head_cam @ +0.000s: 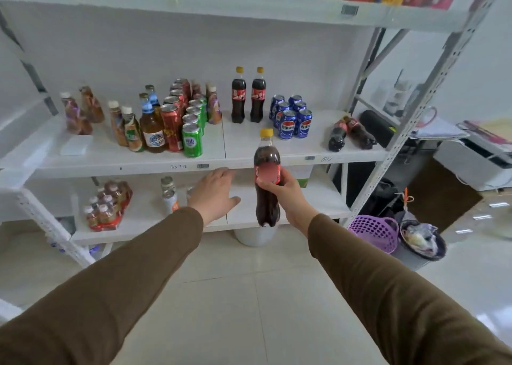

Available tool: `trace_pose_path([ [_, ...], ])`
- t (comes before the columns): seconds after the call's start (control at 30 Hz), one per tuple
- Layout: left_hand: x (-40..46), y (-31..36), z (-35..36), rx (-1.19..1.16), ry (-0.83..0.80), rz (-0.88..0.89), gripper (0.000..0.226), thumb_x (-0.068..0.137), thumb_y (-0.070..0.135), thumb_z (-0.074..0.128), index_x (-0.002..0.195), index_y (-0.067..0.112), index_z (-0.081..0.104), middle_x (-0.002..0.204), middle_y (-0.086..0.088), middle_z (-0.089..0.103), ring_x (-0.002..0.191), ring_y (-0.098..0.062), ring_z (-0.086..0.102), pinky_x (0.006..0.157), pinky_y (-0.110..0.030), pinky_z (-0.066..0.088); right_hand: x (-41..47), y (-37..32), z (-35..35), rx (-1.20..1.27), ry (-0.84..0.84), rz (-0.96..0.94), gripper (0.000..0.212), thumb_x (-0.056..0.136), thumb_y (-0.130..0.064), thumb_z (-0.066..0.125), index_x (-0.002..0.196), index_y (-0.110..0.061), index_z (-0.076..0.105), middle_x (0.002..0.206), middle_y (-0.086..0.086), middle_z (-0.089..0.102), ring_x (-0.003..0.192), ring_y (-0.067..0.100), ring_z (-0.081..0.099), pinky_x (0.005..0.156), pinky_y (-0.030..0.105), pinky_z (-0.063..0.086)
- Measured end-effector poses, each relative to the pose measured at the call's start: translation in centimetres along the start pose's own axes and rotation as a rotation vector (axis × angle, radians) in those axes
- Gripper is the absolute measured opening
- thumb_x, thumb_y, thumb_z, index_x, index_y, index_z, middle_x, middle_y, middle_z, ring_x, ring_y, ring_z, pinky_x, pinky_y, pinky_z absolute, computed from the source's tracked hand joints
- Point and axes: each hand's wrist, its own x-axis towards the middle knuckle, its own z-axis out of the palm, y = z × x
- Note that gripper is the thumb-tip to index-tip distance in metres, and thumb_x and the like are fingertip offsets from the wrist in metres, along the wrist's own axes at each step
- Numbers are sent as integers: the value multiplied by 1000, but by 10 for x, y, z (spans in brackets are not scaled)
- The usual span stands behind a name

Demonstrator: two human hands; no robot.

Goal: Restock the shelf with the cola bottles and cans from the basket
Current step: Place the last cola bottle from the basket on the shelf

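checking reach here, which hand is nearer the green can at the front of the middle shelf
Left. The left hand is open just below and right of the green can, under the shelf edge. The right hand grips a cola bottle farther to the right.

cola bottle (pixel 267 170): dark brown — red label, yellow cap
cans (pixel 293 118): blue
basket (pixel 374 233): purple
sleeves (pixel 110 281): brown
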Motion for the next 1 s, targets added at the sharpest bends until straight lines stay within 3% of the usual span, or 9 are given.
trace_pose_path([
  [0.27, 136, -23, 11, -45, -12, -19, 72, 90, 37, 68, 153, 17, 38, 160, -5, 36, 146, -26, 33, 116, -38, 30, 165, -30, -10, -55, -32, -51, 48, 79, -31, 85, 118, -32, 57, 113, -7, 70, 106, 11, 65, 79, 25, 48],
  [0.43, 221, -36, 18, -39, 6, -84, 71, 91, 38, 68, 152, 17, 38, 158, -4, 38, 144, -26, 34, 113, -39, 35, 269, -39, -8, -61, -116, -84, 52, 82, -26, 84, 126, -30, 56, 114, -12, 68, 105, 5, 62, 83, 27, 46],
  [0.53, 265, -42, 23, -35, -6, -136, 69, 92, 39, 67, 151, 17, 38, 157, -3, 38, 144, -25, 34, 112, -40, 36, 328, -38, -4, -55, -171, -64, 57, 83, -24, 83, 133, -26, 56, 118, -10, 68, 109, 10, 62, 88, 32, 44],
  [0.63, 301, -48, 29, -29, 10, -176, 66, 93, 39, 67, 149, 16, 40, 155, -4, 41, 142, -26, 37, 111, -39, 36, 376, -36, 4, -60, -233, -47, 59, 84, -21, 82, 136, -26, 54, 112, -18, 65, 102, 0, 59, 80, 22, 43],
  [0.77, 334, -56, 35, -12, 24, -219, 63, 91, 39, 68, 145, 15, 44, 149, -5, 46, 137, -26, 42, 105, -38, 39, 420, -31, 17, -52, -254, -39, 50, 84, -18, 83, 122, -37, 57, 103, -26, 67, 90, -13, 62, 72, 13, 43],
  [0.83, 346, -61, 37, -6, 23, -230, 62, 91, 39, 68, 142, 14, 45, 147, -5, 48, 135, -26, 43, 103, -38, 40, 435, -30, 24, -46, -261, -32, 49, 84, -18, 83, 120, -40, 57, 102, -28, 67, 90, -13, 61, 72, 13, 43],
  [1.0, 362, -72, 40, -8, 14, -240, 59, 90, 39, 68, 140, 14, 47, 144, -6, 49, 132, -27, 45, 102, -39, 43, 455, -26, 35, -47, -256, -48, 53, 85, -17, 83, 131, -24, 58, 106, -21, 69, 96, -7, 62, 76, 15, 45],
])
